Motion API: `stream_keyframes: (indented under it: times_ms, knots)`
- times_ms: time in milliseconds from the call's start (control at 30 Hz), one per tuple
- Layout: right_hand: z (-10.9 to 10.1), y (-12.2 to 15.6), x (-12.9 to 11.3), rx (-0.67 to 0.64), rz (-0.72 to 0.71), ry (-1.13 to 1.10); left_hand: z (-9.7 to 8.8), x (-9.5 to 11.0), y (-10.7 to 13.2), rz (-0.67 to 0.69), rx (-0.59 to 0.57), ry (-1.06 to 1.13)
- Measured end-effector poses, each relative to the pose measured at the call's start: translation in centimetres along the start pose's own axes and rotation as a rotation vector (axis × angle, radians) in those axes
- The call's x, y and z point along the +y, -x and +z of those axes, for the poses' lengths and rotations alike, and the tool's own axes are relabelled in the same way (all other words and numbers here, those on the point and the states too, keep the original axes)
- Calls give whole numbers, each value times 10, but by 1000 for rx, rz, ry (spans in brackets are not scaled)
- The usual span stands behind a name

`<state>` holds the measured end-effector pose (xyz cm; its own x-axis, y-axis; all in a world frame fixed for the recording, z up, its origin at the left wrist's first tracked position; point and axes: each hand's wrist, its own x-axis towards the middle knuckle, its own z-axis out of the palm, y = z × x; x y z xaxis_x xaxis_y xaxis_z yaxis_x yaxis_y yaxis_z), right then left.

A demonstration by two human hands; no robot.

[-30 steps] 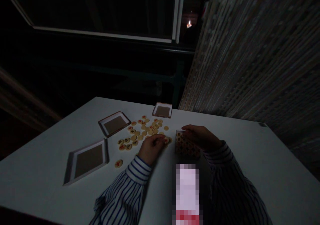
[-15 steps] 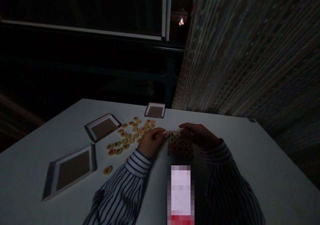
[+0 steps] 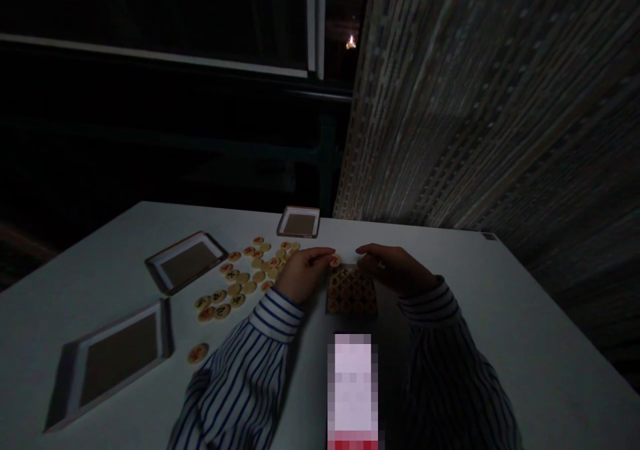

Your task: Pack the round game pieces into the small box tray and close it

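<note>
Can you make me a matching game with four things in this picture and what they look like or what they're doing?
Things:
1. Left hand
2. String curtain
3. Table
4. Small box

Match with:
A. White
B. Filled with rows of round pieces
C. Pinching one red-marked xiangqi piece
D. Hanging at the picture's upper right

Right pairs: 1-C, 2-D, 3-A, 4-B

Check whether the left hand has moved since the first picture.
Yes. Judged against the box of round pieces, the left hand moved right and forward; its fingers, earlier left of the box, now reach its far left corner.
</note>
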<state>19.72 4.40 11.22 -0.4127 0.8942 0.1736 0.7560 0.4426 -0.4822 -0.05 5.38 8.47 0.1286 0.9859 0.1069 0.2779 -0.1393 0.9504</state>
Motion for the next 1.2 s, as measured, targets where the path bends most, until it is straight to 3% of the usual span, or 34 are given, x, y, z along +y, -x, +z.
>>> stream_keyframes:
  times_ms: [167, 467, 800, 1200]
  knots:
    - [1, 0, 10, 20, -35, 6, 8, 3, -11, -69, -97, 164]
    - [7, -3, 13, 110, -70, 18, 12, 16, -18, 23, -119, 124]
    - [9, -9, 14, 154, -97, -76, 21, 11, -18, 17, -177, 144]
    - [5, -3, 20, 83, -147, -44, 36, 1, -18, -54, -160, 237]
